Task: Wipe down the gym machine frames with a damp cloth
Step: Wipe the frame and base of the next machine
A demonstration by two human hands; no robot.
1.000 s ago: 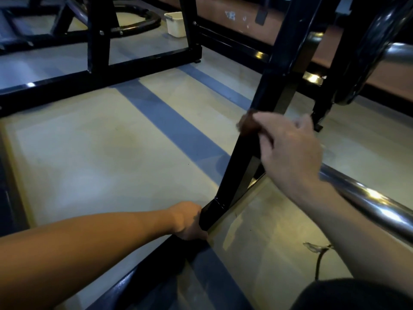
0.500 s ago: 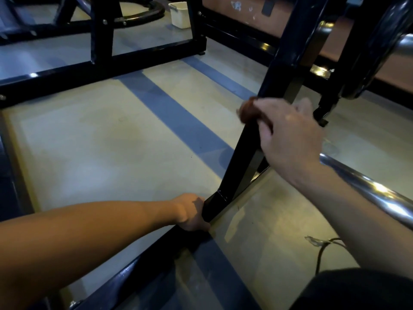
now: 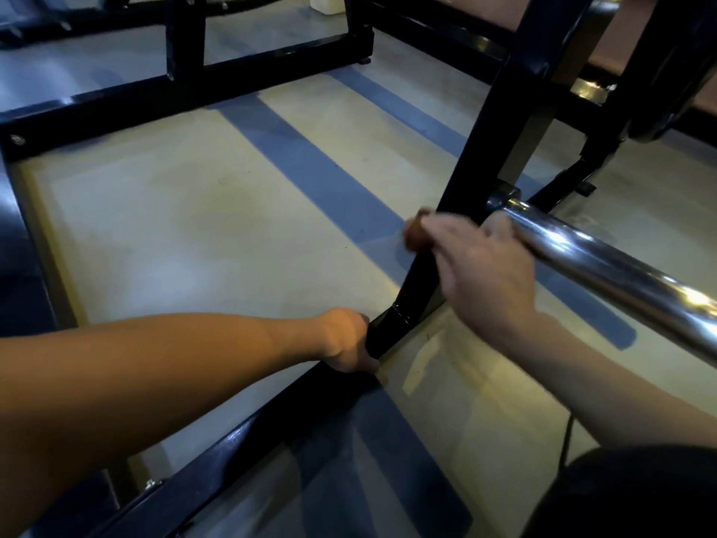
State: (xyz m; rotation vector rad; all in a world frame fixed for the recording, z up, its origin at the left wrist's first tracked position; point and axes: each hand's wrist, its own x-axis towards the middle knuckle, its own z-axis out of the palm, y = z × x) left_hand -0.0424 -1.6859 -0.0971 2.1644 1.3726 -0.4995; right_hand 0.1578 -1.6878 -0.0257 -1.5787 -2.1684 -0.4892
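A black slanted frame post (image 3: 500, 122) rises from a black floor bar (image 3: 248, 440) in the middle of the view. My right hand (image 3: 481, 273) grips a small brown cloth (image 3: 415, 233) and holds it pressed against the post's lower part. Only a wad of the cloth shows past my fingers. My left hand (image 3: 349, 341) wraps around the foot of the post where it meets the floor bar.
A chrome bar (image 3: 605, 266) crosses just above my right wrist toward the lower right. More black frame bars (image 3: 186, 99) lie across the back and along the left. A white tub (image 3: 328, 3) stands at the top edge. The floor is pale with blue stripes.
My right hand has slid the cloth down the post toward my left hand. The view has tilted, bringing the chrome bar's end into sight. My left hand keeps its grip.
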